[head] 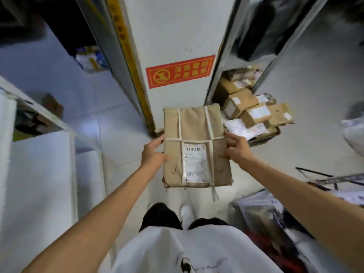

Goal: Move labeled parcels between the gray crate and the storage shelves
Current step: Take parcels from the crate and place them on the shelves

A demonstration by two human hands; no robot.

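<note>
both hands (152, 154) (237, 149) grip strapped brown parcel (195, 134) by its sides

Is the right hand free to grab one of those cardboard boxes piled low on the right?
Probably not yet: the right hand grips the brown parcel with the left hand. Nothing seems to block the way to the cardboard boxes; they lie lower down, though.

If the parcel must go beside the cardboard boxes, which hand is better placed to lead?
Right, probably. The right hand grips the parcel edge nearest the boxes; the left hand holds the far edge.
</note>
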